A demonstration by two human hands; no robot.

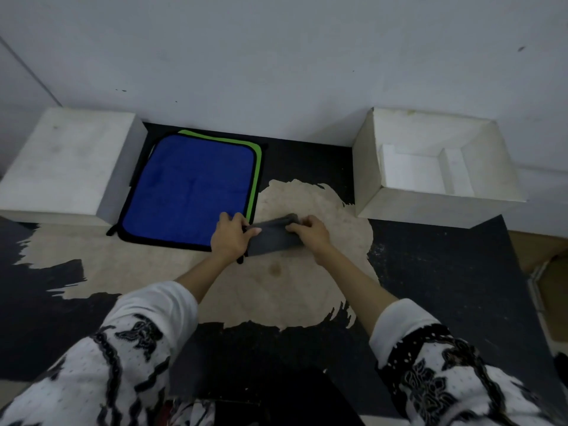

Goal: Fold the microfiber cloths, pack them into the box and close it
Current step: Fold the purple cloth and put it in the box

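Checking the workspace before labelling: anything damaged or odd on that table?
Yes: the table's black surface is worn away in a large ragged patch under both hands, baring tan material. The stacked blue cloth and green cloth lie slightly offset. The open box looks intact.

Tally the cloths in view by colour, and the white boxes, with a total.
Blue cloth: 1
Green cloth, under the blue one: 1
Dark grey cloth, held by left hand and right hand: 1
White boxes, closed box and open box: 2
Total: 5
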